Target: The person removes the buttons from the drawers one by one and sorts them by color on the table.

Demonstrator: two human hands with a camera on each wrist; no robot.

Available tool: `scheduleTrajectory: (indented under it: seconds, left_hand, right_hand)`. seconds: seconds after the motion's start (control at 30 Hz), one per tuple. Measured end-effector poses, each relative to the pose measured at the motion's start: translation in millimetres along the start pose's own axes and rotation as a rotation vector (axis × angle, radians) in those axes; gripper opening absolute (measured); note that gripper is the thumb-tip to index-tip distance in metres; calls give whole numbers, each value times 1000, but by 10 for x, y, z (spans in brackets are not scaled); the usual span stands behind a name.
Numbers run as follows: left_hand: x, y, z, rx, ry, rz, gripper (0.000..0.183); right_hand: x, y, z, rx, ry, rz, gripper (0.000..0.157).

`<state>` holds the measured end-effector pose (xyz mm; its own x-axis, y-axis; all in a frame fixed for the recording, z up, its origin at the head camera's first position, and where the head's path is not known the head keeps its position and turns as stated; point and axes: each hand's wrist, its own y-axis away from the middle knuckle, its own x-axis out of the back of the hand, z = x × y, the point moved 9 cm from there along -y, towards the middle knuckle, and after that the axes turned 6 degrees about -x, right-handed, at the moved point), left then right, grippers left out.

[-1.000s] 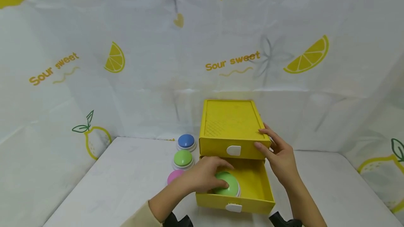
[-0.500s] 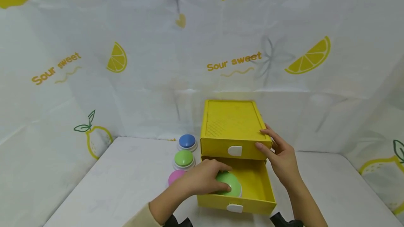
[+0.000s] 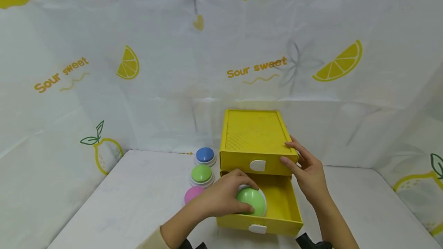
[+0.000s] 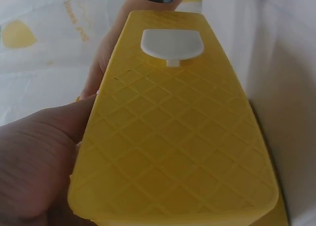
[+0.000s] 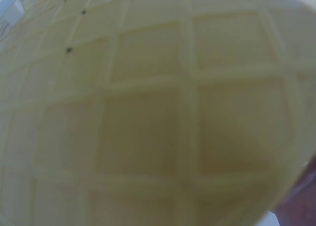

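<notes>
In the head view, a yellow two-tier drawer box (image 3: 254,131) stands with its lower drawer (image 3: 282,203) pulled out. Inside that drawer, at the left, my left hand (image 3: 230,193) grips a round push button (image 3: 252,201) with a green dome and white base, thumb on the near side and fingers on the far side. My right hand (image 3: 309,174) holds the box's upper right front corner, its thumb on the front face. The left wrist view shows the lattice drawer front (image 4: 173,132) beside the left hand (image 4: 34,157). A blurred yellow lattice wall (image 5: 148,122) fills most of the right wrist view.
Left of the box, a blue button (image 3: 205,155), a second green button (image 3: 201,174) and a pink button (image 3: 194,194) stand in a row on the white table (image 3: 138,199). The left forearm partly covers the pink one. A lemon-print cloth (image 3: 173,68) hangs behind.
The green button in the drawer has shifted slightly, and its white rim now shows on the far side. My left fingers have risen a little around it. The right hand keeps its place.
</notes>
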<state>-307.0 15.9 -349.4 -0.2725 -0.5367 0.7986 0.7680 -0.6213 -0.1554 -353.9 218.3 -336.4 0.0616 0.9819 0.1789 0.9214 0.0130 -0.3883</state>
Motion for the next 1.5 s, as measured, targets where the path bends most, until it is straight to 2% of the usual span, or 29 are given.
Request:
scheduleTrajectory:
  seconds: [0.13,0.3,0.4,0.53,0.63,0.77,0.93,1.03,1.17,1.27,1.37,1.5]
  left_hand:
    - [26,14,-4,-20,75,36,38]
    - [8,5,21,-61,105,19,34]
    - [5,20,28,-79,129,38,34]
    - [75,93,-10,-55,253,135,34]
    - [176,174,-38,-26,367,214,35]
    - [336,306,-102,16,485,283,37]
    - [597,489,-262,37,560,375,40]
    - [755,604,-387,50,584,458,42]
    - [920,754,-600,110,622,585,42]
    - [1013,835,-751,163,582,655,42]
    - [1076,876,-900,209,526,694,42]
    - [1124,919,-1177,285,482,755,43]
  right_hand:
    - [-3,-8,5,-4,1,2,42]
    - [11,-9,28,-14,13,12,43]
    - [12,-4,32,-19,11,17,43]
    - [-2,-2,16,-13,4,12,43]
    - [-9,-4,6,-6,4,10,43]
    - [-9,-3,4,-6,13,12,43]
    - [1,0,17,-17,28,17,42]
    - [6,0,33,-23,40,18,42]
    - [8,-3,46,-28,58,18,43]
    - [11,-7,46,-28,63,20,43]
    - [12,-11,41,-26,60,21,42]
    - [7,-15,44,-27,57,17,42]
